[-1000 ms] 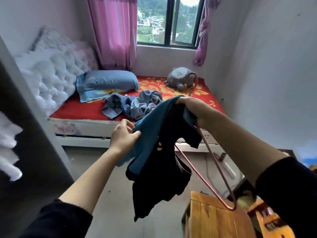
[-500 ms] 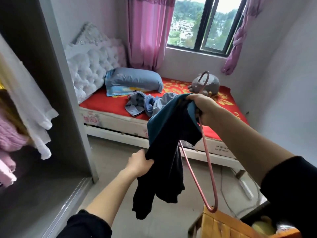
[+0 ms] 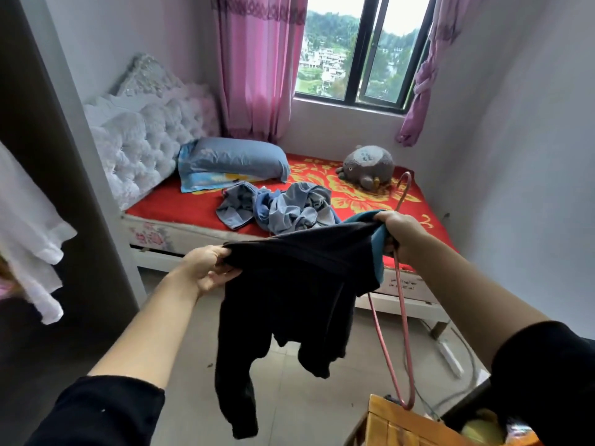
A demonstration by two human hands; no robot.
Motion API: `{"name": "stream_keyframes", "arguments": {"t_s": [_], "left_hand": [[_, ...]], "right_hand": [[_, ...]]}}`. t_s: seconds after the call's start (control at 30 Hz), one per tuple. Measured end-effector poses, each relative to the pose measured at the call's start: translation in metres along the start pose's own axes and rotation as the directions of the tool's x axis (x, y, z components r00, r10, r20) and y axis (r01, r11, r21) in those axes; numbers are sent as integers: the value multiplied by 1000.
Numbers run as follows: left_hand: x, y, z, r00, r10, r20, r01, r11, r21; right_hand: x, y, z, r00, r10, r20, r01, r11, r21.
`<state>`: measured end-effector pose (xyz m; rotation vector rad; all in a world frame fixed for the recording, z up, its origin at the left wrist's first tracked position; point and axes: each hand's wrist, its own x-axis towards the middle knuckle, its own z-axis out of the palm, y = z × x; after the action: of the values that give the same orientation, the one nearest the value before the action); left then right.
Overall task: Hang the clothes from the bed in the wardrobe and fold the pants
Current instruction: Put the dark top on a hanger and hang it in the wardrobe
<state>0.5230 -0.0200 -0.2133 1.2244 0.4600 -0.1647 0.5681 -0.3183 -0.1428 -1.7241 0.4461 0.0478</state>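
Note:
A black garment (image 3: 289, 294) with a teal inner side hangs stretched between my two hands in front of the bed. My left hand (image 3: 206, 268) pinches its left top edge. My right hand (image 3: 402, 233) grips its right top edge together with a pink wire hanger (image 3: 402, 317), whose hook points up and whose frame dangles below. A heap of blue-grey clothes (image 3: 283, 207) lies on the red bed (image 3: 167, 204) behind. The wardrobe (image 3: 48, 156) stands open at the left with a white garment (image 3: 29, 233) hanging inside.
A blue pillow (image 3: 235, 159) and a grey plush toy (image 3: 367, 167) rest on the bed. A wooden stool (image 3: 396, 426) stands at the lower right, beside a power strip (image 3: 450, 355) with cables on the tiled floor. Pink curtains frame the window.
My left hand rose from the garment's lower part to its top edge and pulled it out to the left, spreading the black garment wide. The view shifted slightly.

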Motion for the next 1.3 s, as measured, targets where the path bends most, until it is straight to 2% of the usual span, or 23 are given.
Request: {"name": "stream_keyframes", "arguments": {"t_s": [0.07, 0.17, 0.23, 0.3, 0.4, 0.5, 0.6, 0.8, 1.0, 1.07, 1.13, 1.2, 1.3], "left_hand": [[-6, 15, 15, 998, -27, 60, 32, 996, -78], [-14, 32, 46, 987, 17, 161, -32, 995, 93], [-19, 42, 72, 986, 46, 161, -74, 983, 169], [-26, 49, 97, 988, 52, 147, -85, 971, 224], [-27, 47, 128, 987, 31, 157, -75, 955, 287], [-20, 27, 145, 988, -18, 153, -32, 948, 316], [-18, 7, 150, 989, -73, 128, 18, 923, 385], [-22, 0, 140, 986, -111, 122, 46, 894, 445], [-38, 15, 122, 977, -119, 178, 33, 906, 423], [-45, 23, 118, 977, -83, 199, -3, 917, 398], [-50, 34, 110, 979, -50, 197, -25, 934, 357], [-53, 46, 97, 983, -8, 183, -55, 941, 333], [-56, 54, 80, 994, 43, 104, -74, 945, 319]], "right_hand": [[7, 8, -9, 1000, 6, -4, -6, 996, -87], [12, 21, -20, 1000, 3, 17, 1, 974, -228], [15, 30, -25, 997, -46, 55, 63, 932, -358], [15, 35, -28, 985, -124, 122, 161, 916, -368], [7, 33, -32, 954, -251, 164, 286, 928, -240], [2, 34, -38, 942, -296, 156, 304, 952, -31], [-4, 34, -44, 941, -328, 81, 307, 930, 201], [-19, 12, -49, 948, -317, -23, 268, 755, 598], [-29, 4, -24, 953, -302, -21, 211, 612, 762], [-28, 18, -9, 952, -302, 43, 170, 645, 745], [-25, 39, 7, 948, -298, 109, 160, 747, 646], [-24, 58, 17, 941, -304, 147, 194, 843, 503], [-22, 70, 19, 914, -364, 181, 296, 901, 316]]}}
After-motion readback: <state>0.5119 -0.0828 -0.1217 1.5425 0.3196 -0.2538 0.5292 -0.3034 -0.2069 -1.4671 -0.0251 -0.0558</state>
